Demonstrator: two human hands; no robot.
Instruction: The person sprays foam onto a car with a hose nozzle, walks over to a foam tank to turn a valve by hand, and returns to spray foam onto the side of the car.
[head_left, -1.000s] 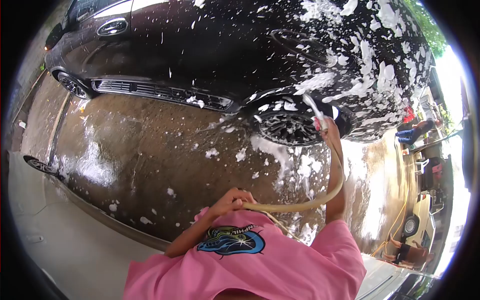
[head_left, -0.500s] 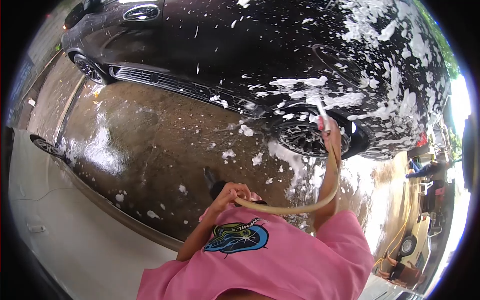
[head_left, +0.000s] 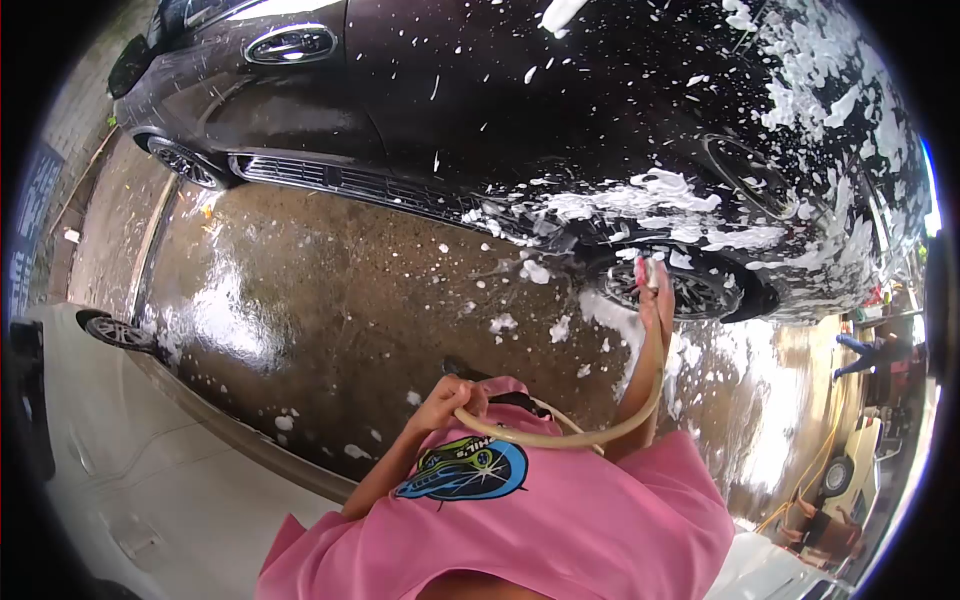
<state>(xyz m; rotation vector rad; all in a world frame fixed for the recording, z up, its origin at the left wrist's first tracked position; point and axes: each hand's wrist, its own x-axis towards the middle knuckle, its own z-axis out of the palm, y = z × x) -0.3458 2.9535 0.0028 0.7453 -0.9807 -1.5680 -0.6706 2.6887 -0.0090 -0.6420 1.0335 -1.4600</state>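
Note:
My right hand (head_left: 656,300) is closed round a white and pink hose nozzle (head_left: 648,273), held out in front of the rear wheel (head_left: 708,296) of a dark car (head_left: 450,120). A pale yellow hose (head_left: 570,439) runs back from it and loops across my pink shirt. Near my waist, my left hand (head_left: 448,402) grips that hose with its fingers wrapped round it. White foam (head_left: 660,205) lies in streaks and blobs above the wheel arch and over the car's rear side. The nozzle's tip is hard to make out.
A white car (head_left: 180,470) stands close on my left and behind. Wet brown ground (head_left: 350,290) with foam blobs lies between the cars. At the far right are a person in blue trousers (head_left: 858,355), a cream vehicle (head_left: 855,460) and a yellow hose (head_left: 815,465).
My right hand and the nozzle have come lower, nearer the wheel. Foam now reaches further forward along the dark car's lower side. My view has shifted slightly.

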